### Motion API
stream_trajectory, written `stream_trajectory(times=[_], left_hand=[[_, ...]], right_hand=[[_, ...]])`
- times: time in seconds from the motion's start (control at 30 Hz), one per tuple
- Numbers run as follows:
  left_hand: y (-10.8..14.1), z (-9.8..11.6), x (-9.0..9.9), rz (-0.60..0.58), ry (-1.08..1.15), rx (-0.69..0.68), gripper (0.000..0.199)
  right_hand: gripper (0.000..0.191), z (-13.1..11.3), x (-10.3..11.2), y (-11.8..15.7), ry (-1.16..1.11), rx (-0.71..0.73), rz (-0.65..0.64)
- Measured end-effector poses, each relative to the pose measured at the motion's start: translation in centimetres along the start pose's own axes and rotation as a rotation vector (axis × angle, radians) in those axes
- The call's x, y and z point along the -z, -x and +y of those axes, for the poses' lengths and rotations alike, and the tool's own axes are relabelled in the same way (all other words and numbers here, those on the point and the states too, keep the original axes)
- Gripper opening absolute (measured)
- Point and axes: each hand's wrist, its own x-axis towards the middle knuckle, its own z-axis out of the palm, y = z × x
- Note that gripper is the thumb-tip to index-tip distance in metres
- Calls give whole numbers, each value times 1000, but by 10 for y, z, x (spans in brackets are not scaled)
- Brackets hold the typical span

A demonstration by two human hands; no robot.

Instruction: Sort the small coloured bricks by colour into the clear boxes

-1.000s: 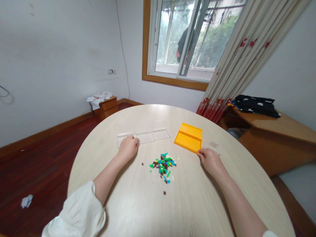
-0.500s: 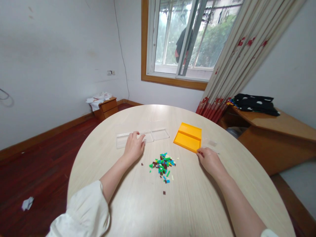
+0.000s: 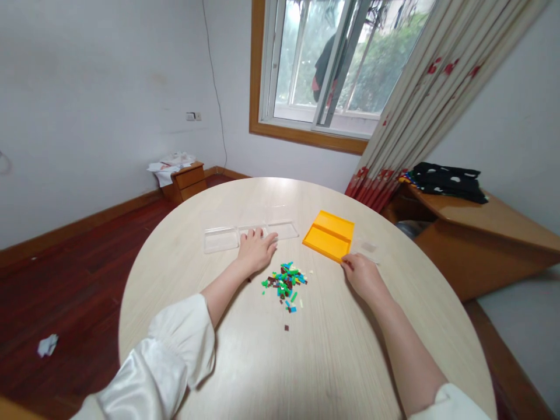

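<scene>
Right grip (image 3: 362, 274) pinched on yellow tray (image 3: 326, 240), left grip (image 3: 256, 254) loosely spread

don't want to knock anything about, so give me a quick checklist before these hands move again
1. Orange tray open side up: ok.
2. Right hand at the orange tray's near right corner: ok.
3. Right-hand grip firm: cannot tell.
4. Clear tray unobstructed: not ok, the left hand covers part of its middle section.
5. Small bricks all in one heap: not ok, one brown piece lies apart on the near side.
6. Heap unobstructed by hands: ok, it lies between them.
</scene>
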Motion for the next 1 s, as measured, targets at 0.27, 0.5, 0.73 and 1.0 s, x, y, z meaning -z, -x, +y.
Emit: stream_trajectory(times=[0.27, 0.5, 0.73, 1.0], left_hand=[[5, -11, -1, -1, 40, -59, 36], [10, -18, -4, 37, 45, -135, 33], [12, -20, -2, 10, 32, -183, 33], [15, -30, -1, 156, 160, -228, 35]], right_hand=[[18, 6, 1, 1, 4, -22, 23], [18, 12, -1, 2, -29, 1, 4], [19, 10, 4, 3, -33, 20, -23], [21, 10, 3, 5, -44, -10, -17]])
